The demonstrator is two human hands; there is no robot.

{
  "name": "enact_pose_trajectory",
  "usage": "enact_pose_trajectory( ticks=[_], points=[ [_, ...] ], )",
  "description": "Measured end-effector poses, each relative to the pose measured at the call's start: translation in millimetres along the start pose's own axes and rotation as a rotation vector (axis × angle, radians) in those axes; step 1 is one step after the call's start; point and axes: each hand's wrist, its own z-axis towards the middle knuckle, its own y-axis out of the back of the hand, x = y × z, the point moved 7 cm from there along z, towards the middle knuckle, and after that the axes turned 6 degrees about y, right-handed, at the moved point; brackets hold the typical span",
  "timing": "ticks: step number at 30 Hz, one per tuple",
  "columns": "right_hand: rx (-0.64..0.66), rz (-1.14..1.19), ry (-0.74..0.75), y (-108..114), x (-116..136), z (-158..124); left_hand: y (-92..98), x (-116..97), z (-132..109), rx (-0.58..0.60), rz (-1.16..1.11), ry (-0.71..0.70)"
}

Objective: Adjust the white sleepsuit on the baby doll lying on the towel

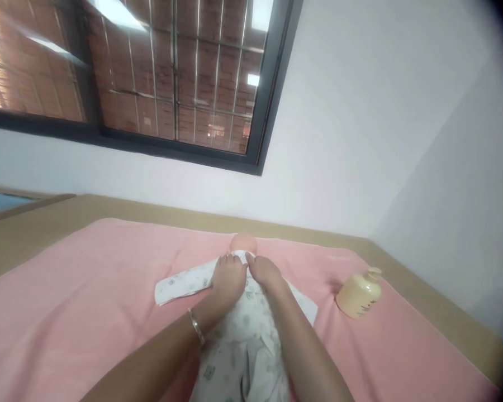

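Note:
A white baby garment (251,318) with small green prints lies on the pink sheet, its sleeves spread to both sides. Beyond its collar shows a round, skin-coloured doll's head (243,242), partly hidden by the garment. My left hand (230,277), with a bracelet at the wrist, has its fingers closed on the collar's left side. Close beside it, my right hand (265,272) pinches the collar on the right, thumb against the cloth. Most fingertips of the right hand are hidden. Lower down, the garment's legs lie rumpled between my forearms.
A cream-yellow bottle (358,295) with a drawn face stands to the right on the pink sheet (88,279). The sheet covers a wooden surface (151,207) against a white wall. A dark-framed window (180,72) is above, and a blue panel (8,202) lies far left.

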Motion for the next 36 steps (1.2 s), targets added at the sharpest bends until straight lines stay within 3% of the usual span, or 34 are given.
enact_pose_trajectory(
  ticks=[5,8,14,20,22,26,29,33,36],
  points=[
    [-0.036,-0.067,0.093,24,22,-28,-6.1,15,13,0.157,-0.097,0.007],
    [-0.013,-0.014,0.111,22,26,-32,-8.1,18,15,0.228,-0.062,-0.007],
    [0.012,0.032,0.023,3,8,-10,6.4,-4,4,0.14,0.08,-0.103],
    [0.061,0.078,0.021,18,11,-29,-3.7,22,18,0.254,-0.097,0.095],
    [0.064,0.087,0.038,23,13,-37,-2.9,24,19,0.236,-0.093,0.106],
    [0.071,0.101,0.064,16,5,-26,10.4,1,6,0.091,0.043,-0.038],
    [0.056,0.099,0.051,6,-5,-9,12.5,-10,-3,0.052,0.075,-0.095],
    [0.065,0.025,0.048,6,1,-14,4.4,4,7,0.048,0.005,-0.048],
    [0.058,-0.006,0.113,13,17,-28,-5.4,15,16,0.138,-0.062,-0.019]
  ],
)
